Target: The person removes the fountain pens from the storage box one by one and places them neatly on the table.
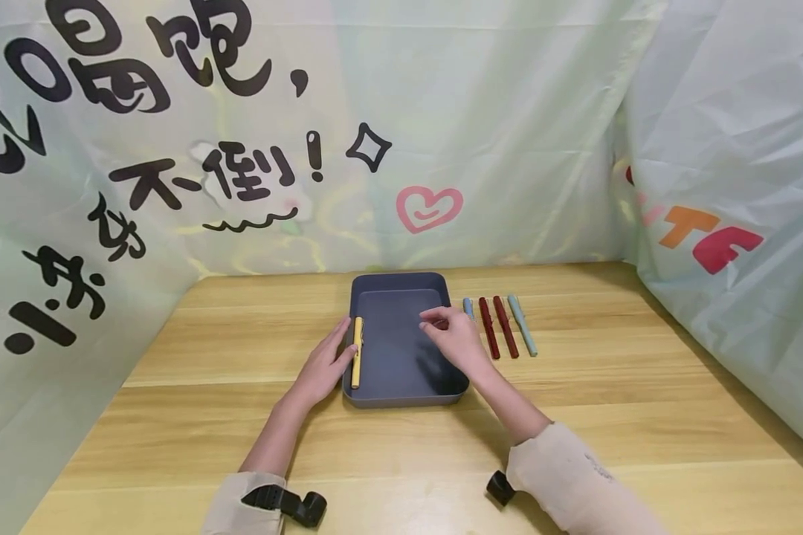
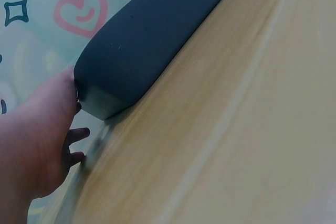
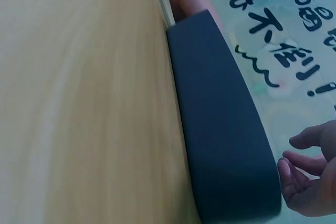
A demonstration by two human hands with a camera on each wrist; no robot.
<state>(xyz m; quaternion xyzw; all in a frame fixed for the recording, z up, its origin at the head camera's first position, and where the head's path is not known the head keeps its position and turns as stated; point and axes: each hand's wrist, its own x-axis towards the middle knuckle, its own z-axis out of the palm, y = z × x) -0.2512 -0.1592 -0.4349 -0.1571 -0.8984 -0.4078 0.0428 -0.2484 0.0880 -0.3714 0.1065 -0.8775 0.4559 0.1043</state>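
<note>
A dark grey-blue tray (image 1: pixel 401 401) stands on the table, with a yellow pen (image 1: pixel 357 371) lying lengthwise along its left wall. At that wall my left hand (image 1: pixel 321 371) holds the tray, thumb over the rim near the pen and fingers outside; in the left wrist view the hand (image 2: pixel 37 135) is at the tray's corner. My right hand (image 1: pixel 458 342) hovers over the tray's right side, fingers loosely bent, nothing between thumb and fingertips. To its right lie a blue pen (image 1: pixel 468 307), partly hidden by the hand, two dark red pens (image 1: pixel 489 328) and a pale teal pen (image 1: pixel 523 325).
The wooden table (image 1: pixel 616 416) carries the tray and pens. Printed cloth (image 1: pixel 522 148) hangs behind and at both sides. Black wrist cameras (image 1: pixel 308 509) are strapped over the beige sleeves (image 1: pixel 569 475).
</note>
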